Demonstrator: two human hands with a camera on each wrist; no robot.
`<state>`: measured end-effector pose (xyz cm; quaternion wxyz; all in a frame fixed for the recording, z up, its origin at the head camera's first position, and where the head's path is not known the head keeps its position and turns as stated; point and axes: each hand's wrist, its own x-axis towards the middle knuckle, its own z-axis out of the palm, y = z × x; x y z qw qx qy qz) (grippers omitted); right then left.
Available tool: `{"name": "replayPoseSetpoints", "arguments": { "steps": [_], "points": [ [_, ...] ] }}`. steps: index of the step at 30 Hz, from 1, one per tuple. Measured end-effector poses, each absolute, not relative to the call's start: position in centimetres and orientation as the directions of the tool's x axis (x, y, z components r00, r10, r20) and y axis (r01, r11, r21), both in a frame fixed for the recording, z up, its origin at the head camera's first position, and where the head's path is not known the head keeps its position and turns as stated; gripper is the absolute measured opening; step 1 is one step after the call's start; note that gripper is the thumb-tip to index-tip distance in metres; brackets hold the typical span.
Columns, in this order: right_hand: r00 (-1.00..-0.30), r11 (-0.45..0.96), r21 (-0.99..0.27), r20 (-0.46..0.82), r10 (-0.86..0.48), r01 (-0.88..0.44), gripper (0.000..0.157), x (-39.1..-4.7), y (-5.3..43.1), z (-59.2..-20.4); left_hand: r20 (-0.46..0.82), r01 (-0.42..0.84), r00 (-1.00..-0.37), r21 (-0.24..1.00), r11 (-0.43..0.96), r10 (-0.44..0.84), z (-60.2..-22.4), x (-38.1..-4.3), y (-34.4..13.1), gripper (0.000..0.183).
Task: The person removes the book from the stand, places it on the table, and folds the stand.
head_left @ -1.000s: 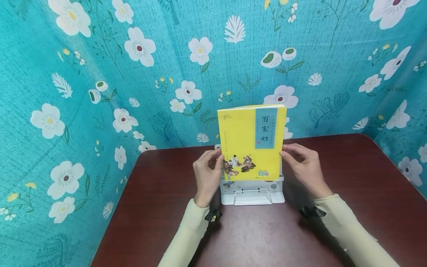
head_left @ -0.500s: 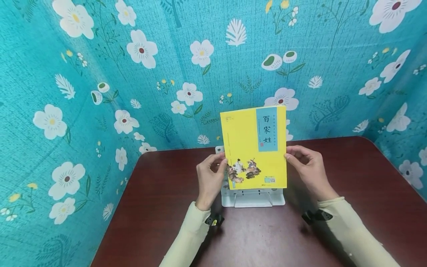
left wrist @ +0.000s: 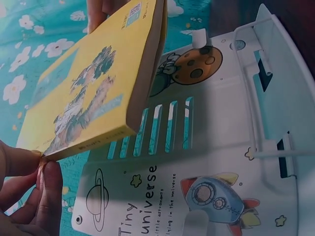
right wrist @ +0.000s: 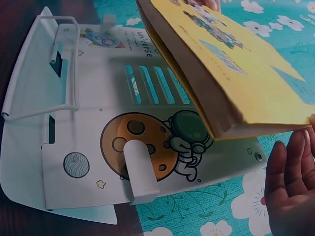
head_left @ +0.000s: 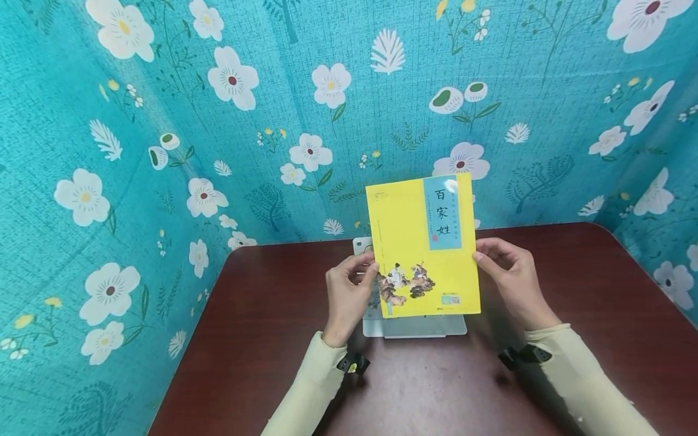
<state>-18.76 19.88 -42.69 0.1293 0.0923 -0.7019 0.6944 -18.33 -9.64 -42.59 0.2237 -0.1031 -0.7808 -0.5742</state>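
A yellow paperback book (head_left: 406, 242) with a blue title panel and a small painted scene is held up in front of a white book stand (head_left: 414, 328). My left hand (head_left: 349, 293) pinches its left edge between thumb and fingers. On the opposite edge, my right hand (head_left: 512, 278) pinches it the same way. The book is closed and leans slightly left at the top. Both wrist views show a gap between its bottom edge and the stand. The stand (left wrist: 211, 113) carries a printed rocket, planet and astronaut, with slots and a wire page holder (right wrist: 74, 64) at its base.
The stand rests on a dark red-brown table (head_left: 262, 339). A teal flowered cloth (head_left: 272, 121) hangs behind the table and along its sides. White clips (right wrist: 140, 169) project from the stand's face.
Both hands have carried the book slightly right and down in the head view, and its tilt has changed a little. It covers more of the stand's lower part. The stand stays in place.
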Motion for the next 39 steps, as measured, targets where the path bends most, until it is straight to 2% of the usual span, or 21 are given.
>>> {"name": "replayPoseSetpoints", "arguments": {
  "steps": [10, 19, 39],
  "points": [
    [-0.961, -0.01, -0.963, 0.27, 0.053, -0.271, 0.016, -18.7, 20.4, -42.9, 0.409, 0.373, -0.909, 0.882, 0.29, -0.076, -42.3, -18.0, -9.3, 0.02],
    [-0.97, -0.079, -0.967, 0.237, 0.055, -0.241, 0.013, -18.3, 21.0, -43.0, 0.347, 0.328, -0.935, 0.922, 0.203, -0.066, -42.2, -17.7, -8.7, 0.02],
    [-0.982, -0.205, -0.963, 0.185, -0.026, -0.176, 0.019, -16.9, 22.6, -42.8, 0.284, 0.281, -0.959, 0.952, 0.118, -0.002, -42.3, -17.2, -7.8, 0.02]
  ]
}}
